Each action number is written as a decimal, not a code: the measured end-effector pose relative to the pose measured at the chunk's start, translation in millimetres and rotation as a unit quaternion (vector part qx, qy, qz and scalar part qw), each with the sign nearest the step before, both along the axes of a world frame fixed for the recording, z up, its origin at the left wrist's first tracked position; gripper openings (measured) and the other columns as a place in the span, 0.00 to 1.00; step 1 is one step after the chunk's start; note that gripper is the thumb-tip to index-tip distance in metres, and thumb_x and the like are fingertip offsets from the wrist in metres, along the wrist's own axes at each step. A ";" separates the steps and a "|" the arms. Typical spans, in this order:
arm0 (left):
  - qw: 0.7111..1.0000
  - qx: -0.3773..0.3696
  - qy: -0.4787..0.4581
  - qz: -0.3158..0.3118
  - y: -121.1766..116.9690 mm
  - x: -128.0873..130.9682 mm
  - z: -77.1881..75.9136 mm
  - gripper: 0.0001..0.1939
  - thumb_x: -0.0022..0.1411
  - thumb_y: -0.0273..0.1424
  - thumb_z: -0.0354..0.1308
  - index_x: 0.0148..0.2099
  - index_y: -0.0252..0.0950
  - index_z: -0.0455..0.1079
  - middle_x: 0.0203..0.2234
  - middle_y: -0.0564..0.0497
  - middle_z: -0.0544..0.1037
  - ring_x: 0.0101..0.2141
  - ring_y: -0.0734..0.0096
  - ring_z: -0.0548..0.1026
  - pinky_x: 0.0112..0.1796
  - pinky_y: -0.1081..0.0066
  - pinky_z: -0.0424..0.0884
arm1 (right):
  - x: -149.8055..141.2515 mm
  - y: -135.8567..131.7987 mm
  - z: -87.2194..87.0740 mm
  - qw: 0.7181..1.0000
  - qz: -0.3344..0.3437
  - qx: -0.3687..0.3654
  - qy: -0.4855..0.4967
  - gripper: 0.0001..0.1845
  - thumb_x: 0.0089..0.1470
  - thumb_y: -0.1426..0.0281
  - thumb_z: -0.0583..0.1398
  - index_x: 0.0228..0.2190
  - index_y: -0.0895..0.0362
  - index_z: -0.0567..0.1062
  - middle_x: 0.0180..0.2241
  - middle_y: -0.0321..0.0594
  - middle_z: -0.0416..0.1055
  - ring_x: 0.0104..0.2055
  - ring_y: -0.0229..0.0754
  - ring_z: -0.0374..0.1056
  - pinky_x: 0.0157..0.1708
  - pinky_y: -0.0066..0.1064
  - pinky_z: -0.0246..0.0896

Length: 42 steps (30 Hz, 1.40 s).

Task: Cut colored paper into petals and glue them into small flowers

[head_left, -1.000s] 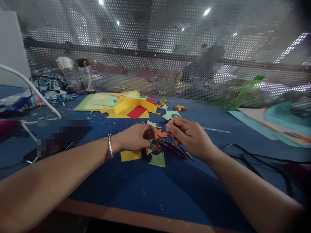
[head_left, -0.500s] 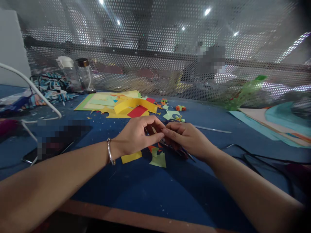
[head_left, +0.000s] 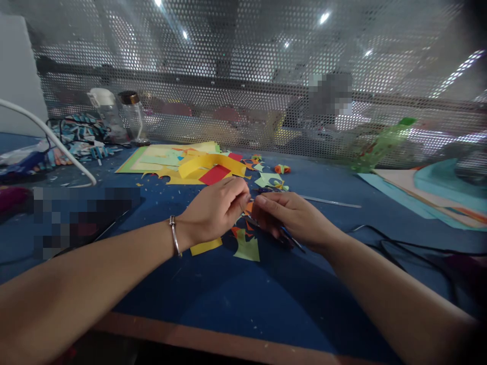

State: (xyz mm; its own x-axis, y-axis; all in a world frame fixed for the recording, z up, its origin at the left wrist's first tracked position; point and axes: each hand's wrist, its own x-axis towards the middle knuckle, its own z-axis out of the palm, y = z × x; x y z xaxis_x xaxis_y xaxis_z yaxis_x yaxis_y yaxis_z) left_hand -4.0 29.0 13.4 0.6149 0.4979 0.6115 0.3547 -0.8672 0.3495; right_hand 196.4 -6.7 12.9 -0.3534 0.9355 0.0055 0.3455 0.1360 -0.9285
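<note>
My left hand (head_left: 215,210), with a silver bangle on the wrist, is curled with fingertips pinched on a small piece of orange paper (head_left: 248,207). My right hand (head_left: 292,215) meets it fingertip to fingertip and is closed too; a thin blue-and-dark tool (head_left: 292,238) sticks out beneath its palm. Under both hands lie paper scraps on the blue table (head_left: 236,294): a yellow piece (head_left: 205,247), a pale green piece (head_left: 248,249) and orange bits.
A pile of yellow, green and red paper sheets (head_left: 182,162) lies behind the hands. Two jars (head_left: 119,116) stand at the back left by a perforated metal screen. Black cables (head_left: 403,248) run at right, more coloured sheets (head_left: 429,190) at far right, a white tube (head_left: 49,137) at left.
Both hands rose off the scraps and came together; my left hand lifted from the table and now pinches the orange piece against my right fingertips.
</note>
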 end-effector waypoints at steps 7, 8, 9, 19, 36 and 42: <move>0.980 -0.195 -0.032 -0.031 -0.5 2.4 1.6 0.08 0.67 0.33 0.54 0.40 0.35 0.71 0.28 0.52 0.77 0.28 0.75 0.73 0.29 0.75 0.67 | 2.5 0.2 -2.7 1.000 -0.004 -0.017 0.007 0.27 0.60 0.48 0.55 0.26 0.57 0.73 0.22 0.35 0.69 0.17 0.30 0.61 0.14 0.24 0.51; 0.976 -0.212 -0.033 -0.040 -2.4 3.4 2.0 0.07 0.66 0.32 0.55 0.42 0.35 0.72 0.29 0.52 0.78 0.28 0.75 0.74 0.30 0.75 0.67 | 3.3 0.6 -3.7 1.000 -0.003 -0.014 0.008 0.26 0.60 0.48 0.55 0.26 0.57 0.73 0.22 0.35 0.69 0.17 0.30 0.61 0.15 0.24 0.52; 0.974 -0.221 -0.034 -0.043 -4.3 4.2 2.3 0.07 0.66 0.32 0.56 0.42 0.35 0.73 0.30 0.52 0.79 0.28 0.75 0.74 0.30 0.75 0.68 | 3.8 1.0 -4.4 1.000 -0.002 -0.011 0.010 0.26 0.60 0.48 0.55 0.25 0.57 0.73 0.22 0.34 0.69 0.17 0.30 0.61 0.15 0.24 0.52; 0.919 -0.355 -0.165 -0.054 -0.8 6.5 1.6 0.07 0.64 0.29 0.55 0.33 0.34 0.69 0.24 0.56 0.71 0.21 0.81 0.72 0.25 0.78 0.68 | -0.1 -1.3 -0.1 1.000 -0.011 -0.007 0.008 0.26 0.60 0.49 0.55 0.25 0.57 0.72 0.20 0.33 0.68 0.16 0.30 0.60 0.14 0.23 0.50; 0.862 -0.459 -0.182 -0.115 1.2 6.1 2.9 0.12 0.69 0.36 0.51 0.35 0.35 0.65 0.29 0.49 0.77 0.26 0.75 0.79 0.26 0.77 0.73 | -4.4 -0.8 -5.8 0.996 0.010 -0.012 0.087 0.13 0.54 0.61 0.64 0.34 0.57 0.74 0.29 0.37 0.75 0.30 0.37 0.71 0.33 0.31 0.68; 0.856 -0.413 -0.310 0.006 18.9 3.2 -1.7 0.12 0.69 0.37 0.49 0.34 0.37 0.62 0.31 0.50 0.77 0.27 0.75 0.79 0.26 0.76 0.73 | -0.8 -1.7 -2.5 0.998 -0.002 -0.026 0.063 0.14 0.55 0.59 0.65 0.35 0.58 0.75 0.27 0.36 0.73 0.27 0.34 0.70 0.30 0.28 0.65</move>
State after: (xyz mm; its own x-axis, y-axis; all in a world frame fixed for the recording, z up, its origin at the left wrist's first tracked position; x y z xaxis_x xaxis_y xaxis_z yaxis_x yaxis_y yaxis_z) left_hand -0.7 48.0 11.7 0.2909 0.9223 0.2543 -0.1145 -0.2304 0.9663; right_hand 195.6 -8.4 10.4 -0.3488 0.9372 0.0016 0.2266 0.0860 -0.9702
